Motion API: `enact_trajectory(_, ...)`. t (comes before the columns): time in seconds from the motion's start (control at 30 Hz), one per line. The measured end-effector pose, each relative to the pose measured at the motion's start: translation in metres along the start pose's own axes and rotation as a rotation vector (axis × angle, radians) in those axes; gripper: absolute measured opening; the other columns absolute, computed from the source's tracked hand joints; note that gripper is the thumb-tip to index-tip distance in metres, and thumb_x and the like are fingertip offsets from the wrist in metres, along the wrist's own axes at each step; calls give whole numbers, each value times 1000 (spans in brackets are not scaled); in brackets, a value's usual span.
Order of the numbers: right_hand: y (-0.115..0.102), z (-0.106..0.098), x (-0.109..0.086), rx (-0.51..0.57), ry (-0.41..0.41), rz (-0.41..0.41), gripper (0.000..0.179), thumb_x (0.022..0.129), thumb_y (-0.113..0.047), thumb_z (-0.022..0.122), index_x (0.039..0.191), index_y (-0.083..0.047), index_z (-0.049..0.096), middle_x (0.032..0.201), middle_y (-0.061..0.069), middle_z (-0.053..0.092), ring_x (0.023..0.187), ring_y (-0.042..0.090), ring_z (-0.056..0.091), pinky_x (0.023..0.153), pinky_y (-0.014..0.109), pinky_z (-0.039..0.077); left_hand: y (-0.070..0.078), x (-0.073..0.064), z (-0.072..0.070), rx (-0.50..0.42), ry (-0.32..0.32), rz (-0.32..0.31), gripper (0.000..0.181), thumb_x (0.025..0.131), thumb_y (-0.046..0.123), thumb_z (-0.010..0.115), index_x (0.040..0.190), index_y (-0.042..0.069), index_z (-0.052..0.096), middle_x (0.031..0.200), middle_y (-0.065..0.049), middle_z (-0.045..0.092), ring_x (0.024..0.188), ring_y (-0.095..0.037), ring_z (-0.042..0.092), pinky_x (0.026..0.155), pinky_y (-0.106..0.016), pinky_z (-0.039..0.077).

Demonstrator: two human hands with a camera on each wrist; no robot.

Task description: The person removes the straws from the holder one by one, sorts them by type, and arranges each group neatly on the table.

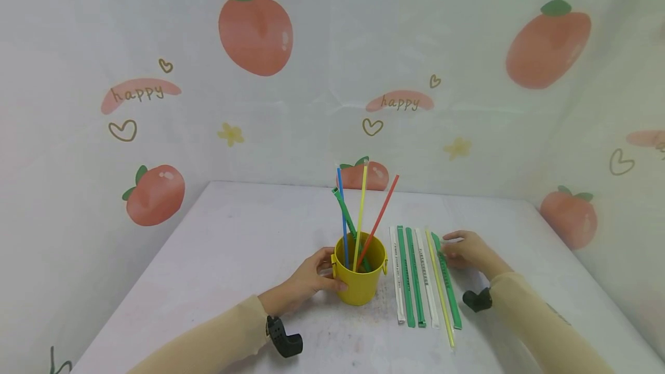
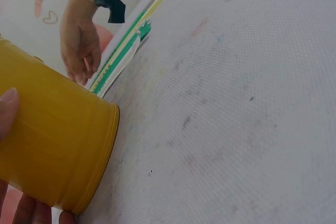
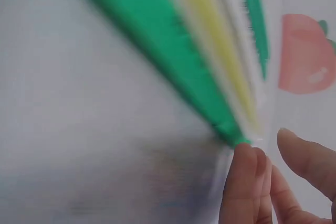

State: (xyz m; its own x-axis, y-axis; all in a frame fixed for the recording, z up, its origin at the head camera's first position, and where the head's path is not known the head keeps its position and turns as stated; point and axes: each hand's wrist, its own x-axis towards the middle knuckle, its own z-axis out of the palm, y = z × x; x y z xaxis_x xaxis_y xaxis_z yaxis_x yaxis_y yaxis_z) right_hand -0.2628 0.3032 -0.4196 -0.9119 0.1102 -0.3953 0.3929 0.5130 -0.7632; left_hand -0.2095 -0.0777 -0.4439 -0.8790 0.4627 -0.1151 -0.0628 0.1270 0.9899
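The left hand (image 1: 305, 279) grasped the yellow bucket (image 1: 357, 290) on the bench (image 1: 249, 218), its thumb against the front and its fingers behind. Inside leaned a blue straw (image 1: 341, 201), a green straw (image 1: 346, 212), a yellow straw (image 1: 362, 201) and a red straw (image 1: 384, 206). To the right lay a row: a white straw (image 1: 396, 276), two green ones, another white, a yellow, then the outermost green straw (image 1: 449, 293). At that one's far end hung the right hand (image 1: 470, 254), a fingertip touching the tip, thumb apart, nothing grasped.

The step in hand looked like picking up this outermost straw; the next move probably called for bringing the thumb in to pinch its end and lift it clear of its neighbour, with the bucket held steady.

On the backdrop (image 1: 322, 22), "happy" could be read at left and again near the middle. Small print ran along several wrappers, too fine to make out; no brand was legible.
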Motion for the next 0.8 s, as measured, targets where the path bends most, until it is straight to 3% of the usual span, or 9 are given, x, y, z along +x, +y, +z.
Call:
enact_trajectory(0.17, -12, -6, -4, 27, -6, -142, 54, 88, -13, 62, 132, 6, 38, 118, 26, 52, 91, 22, 61, 78, 32, 54, 0, 0, 0, -9, -4, 2, 70, 72, 20, 80, 132, 14, 43, 128, -4, 51, 125, -27, 42, 102, -48, 35)
enact_trajectory(0.33, -30, -9, -13, 136, -51, -336, 57, 88, -13, 62, 134, 9, 34, 114, 24, 54, 101, 27, 59, 83, 33, 52, -1, 1, 0, -11, -4, 7, 69, 73, 19, 79, 132, 14, 43, 129, -4, 51, 125, -27, 42, 103, -48, 35)
enact_trajectory(0.5, -49, -5, -25, 254, -110, -504, 54, 90, -11, 59, 132, 11, 33, 106, 15, 55, 95, 15, 60, 84, 30, 51, -2, 2, 0, -13, -8, 15, 69, 73, 18, 79, 132, 12, 43, 129, -5, 51, 125, -28, 42, 102, -47, 36)
enact_trajectory(0.63, -65, 4, -34, 292, -106, -567, 52, 92, -18, 58, 131, 6, 35, 107, 10, 54, 93, 10, 60, 84, 27, 51, -2, 2, 0, -8, -1, 3, 70, 73, 20, 79, 132, 14, 43, 129, -4, 51, 125, -28, 42, 102, -47, 36)
enact_trajectory(0.8, -81, 17, -48, 318, -96, -630, 50, 92, -25, 58, 132, -1, 38, 116, 12, 54, 102, 18, 60, 85, 27, 50, -1, 1, 0, -6, -1, -1, 69, 73, 21, 79, 132, 15, 43, 130, -4, 50, 125, -28, 42, 102, -48, 35)
